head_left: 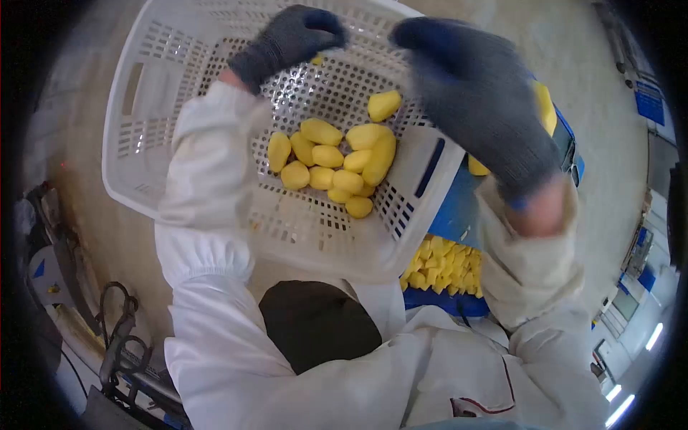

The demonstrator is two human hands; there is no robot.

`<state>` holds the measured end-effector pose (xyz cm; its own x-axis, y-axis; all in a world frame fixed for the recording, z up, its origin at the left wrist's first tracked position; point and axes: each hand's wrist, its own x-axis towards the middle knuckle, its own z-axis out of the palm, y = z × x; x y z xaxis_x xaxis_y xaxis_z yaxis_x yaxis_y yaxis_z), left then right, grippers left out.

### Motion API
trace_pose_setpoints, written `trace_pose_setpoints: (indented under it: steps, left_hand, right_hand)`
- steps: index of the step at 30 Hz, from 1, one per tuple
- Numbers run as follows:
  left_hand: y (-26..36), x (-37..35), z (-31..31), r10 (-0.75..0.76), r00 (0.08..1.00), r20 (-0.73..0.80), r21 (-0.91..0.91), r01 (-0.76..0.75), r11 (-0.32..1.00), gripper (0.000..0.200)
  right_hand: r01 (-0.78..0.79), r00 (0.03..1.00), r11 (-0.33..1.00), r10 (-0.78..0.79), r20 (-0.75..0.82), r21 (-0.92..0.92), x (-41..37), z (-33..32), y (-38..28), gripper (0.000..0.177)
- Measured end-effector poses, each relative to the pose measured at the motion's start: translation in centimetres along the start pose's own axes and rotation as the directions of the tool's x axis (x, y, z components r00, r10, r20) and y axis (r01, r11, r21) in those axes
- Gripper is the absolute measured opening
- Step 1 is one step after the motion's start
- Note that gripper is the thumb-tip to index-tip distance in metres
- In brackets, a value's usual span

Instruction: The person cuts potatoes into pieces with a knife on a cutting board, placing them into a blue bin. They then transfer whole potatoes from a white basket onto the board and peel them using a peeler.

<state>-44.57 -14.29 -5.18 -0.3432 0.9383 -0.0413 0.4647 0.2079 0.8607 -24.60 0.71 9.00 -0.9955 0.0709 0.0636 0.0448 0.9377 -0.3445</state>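
Observation:
My left hand (290, 44), in a grey glove with dark blue fingers, is over the far part of a white perforated plastic basket (294, 236). Its fingers are curled closed, and a small yellow bit (317, 59) shows just below them; I cannot tell what they hold. My right hand (476, 86), gloved alike and smeared by motion, is above the basket's right rim with its fingers toward the left. Several peeled yellow potatoes (327, 155) lie in a loose cluster on the basket floor. One single potato (384, 105) rests apart from them, farther back.
Right of the basket is a blue surface (459, 208), with more peeled potatoes (545, 107) partly behind my right hand. Cut yellow pieces (444, 269) fill a blue container near my body. Dark metal equipment (118, 344) stands at lower left.

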Motion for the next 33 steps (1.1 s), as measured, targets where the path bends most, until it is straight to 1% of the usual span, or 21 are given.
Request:
trace_pose_setpoints:
  steps: [1,2,3,5,6,7,8,11,12,14,15,16,17,19,22,25,27,29,30,31,33]
  left_hand:
    - [-3.5,0.4,-0.8,-0.302,0.953,0.013,0.224,0.291,0.93,0.027]
    - [-7.6,0.8,-0.6,-0.318,0.948,0.008,0.27,0.305,0.913,0.029]
    - [-11.4,1.1,0.8,-0.334,0.943,0.002,0.314,0.316,0.895,0.031]
    - [-15.9,2.1,5.2,-0.404,0.911,0.083,0.081,0.398,0.914,0.043]
    - [-17.0,2.6,8.2,-0.431,0.902,-0.018,0.407,0.401,0.821,0.05]
    - [-17.6,3.0,10.9,-0.425,0.897,-0.12,0.683,0.385,0.621,0.058]
    - [-18.2,2.6,12.6,-0.49,0.866,-0.096,0.633,0.433,0.641,0.057]
    - [-18.8,0.7,15.5,-0.269,0.949,-0.165,0.775,0.294,0.56,0.052]
    - [-17.3,0.5,14.8,-0.365,0.925,-0.104,0.659,0.339,0.672,0.045]
    - [-15.1,-1.5,12.9,-0.274,0.96,0.062,0.645,0.171,0.745,0.038]
    - [-15.3,-2.3,12.7,-0.225,0.964,0.145,0.624,0.088,0.776,0.037]
    - [-15.4,-2.6,12.8,-0.293,0.899,0.324,0.49,0.106,0.865,0.036]
    - [-14.2,-3.4,12.7,-0.254,0.822,0.509,0.449,-0.001,0.894,0.046]
    - [-14.7,-7.3,15.0,-0.168,0.894,0.416,0.501,-0.071,0.863,0.069]
    - [-11.2,-6.3,16.9,-0.044,0.939,0.342,0.203,-0.028,0.979,0.074]
    - [-9.0,-4.1,18.4,-0.163,0.85,0.501,0.26,0.031,0.965,0.071]
    - [-8.3,-4.0,18.4,-0.279,0.764,0.582,0.326,0.095,0.941,0.069]
    - [-7.4,-4.0,16.8,-0.38,0.712,0.59,0.32,0.227,0.92,0.067]
    - [-6.3,-3.6,15.2,-0.396,0.738,0.546,0.251,0.307,0.918,0.066]
    - [-4.9,-3.3,13.6,-0.394,0.78,0.486,0.149,0.37,0.917,0.065]
    - [-0.4,-2.6,9.7,-0.233,0.943,0.239,-0.102,0.263,0.96,0.061]
  right_hand:
    - [0.067,0.975,0.988,-0.034,0.22,-0.143,2.4,2.9,-0.3,0.031]
    - [0.017,0.919,0.988,0.045,0.391,-0.156,4.6,6.7,-0.1,0.029]
    - [0.008,0.912,0.992,0.045,0.408,-0.127,5.3,10.1,0.4,0.023]
    - [-0.029,0.879,0.982,0.114,0.463,-0.186,5.2,16.8,3.0,0.024]
    - [-0.05,0.872,0.975,0.148,0.466,-0.216,4.4,19.9,4.5,0.025]
    - [-0.067,0.872,0.969,0.173,0.458,-0.237,3.4,22.2,5.8,0.026]
    - [-0.081,0.871,0.963,0.194,0.451,-0.259,2.4,24.1,6.9,0.028]
    - [-0.097,0.849,0.955,0.226,0.478,-0.28,0.9,26.9,8.5,0.032]
    - [-0.103,0.841,0.955,0.233,0.488,-0.278,1.2,27.2,8.8,0.033]
    - [-0.095,0.831,0.964,0.215,0.513,-0.25,1.8,27.7,8.9,0.037]
    - [-0.09,0.825,0.97,0.199,0.529,-0.225,2.3,27.4,8.7,0.038]
    - [-0.087,0.817,0.977,0.181,0.547,-0.194,2.9,27.2,8.5,0.04]
    - [-0.082,0.807,0.985,0.155,0.569,-0.151,3.5,26.5,7.9,0.042]
    - [-0.078,0.783,0.995,0.099,0.614,-0.061,4.5,24.2,6.1,0.045]
    - [-0.096,0.749,0.995,0.052,0.66,0.031,5.7,18.3,2.7,0.051]
    - [-0.189,0.792,0.969,0.055,0.608,0.158,3.1,9.7,-0.4,0.057]
    - [-0.183,0.944,0.931,0.078,0.32,0.315,-1.6,6.5,-0.3,0.061]
    - [-0.386,0.909,0.746,0.207,0.361,0.543,-5.8,0.9,0.3,0.058]
    - [-0.49,0.871,0.53,0.318,0.373,0.692,-8.1,-1.4,0.9,0.054]
    - [-0.54,0.813,0.268,0.411,0.412,0.798,-10.4,-3.1,1.8,0.051]
    - [-0.473,0.71,0.265,0.68,0.185,0.84,-14.3,-5.3,4.4,0.038]
